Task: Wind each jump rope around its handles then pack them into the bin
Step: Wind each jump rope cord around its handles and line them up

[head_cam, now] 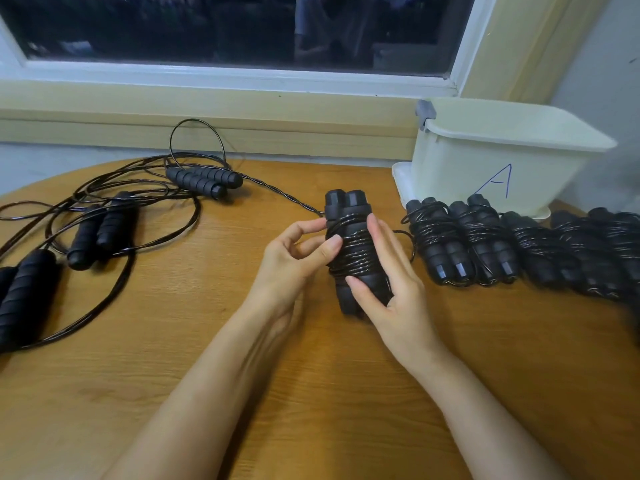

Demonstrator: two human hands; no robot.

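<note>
Our right hand [393, 289] is clasping the handles [348, 206], left hand [294, 252] pinching the cord [353, 252]. We are aiming for snug coils.

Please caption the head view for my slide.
Left hand and right hand wind a jump rope around its handles, wound ropes beside the bin.

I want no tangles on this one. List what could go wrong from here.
1. The trailing cord runs toward the tangled loose ropes; pulling it in may snag or drag them.
2. The coils on the half-wound rope are pinned only by the left hand and right hand; a slip could let them spring loose.
</note>
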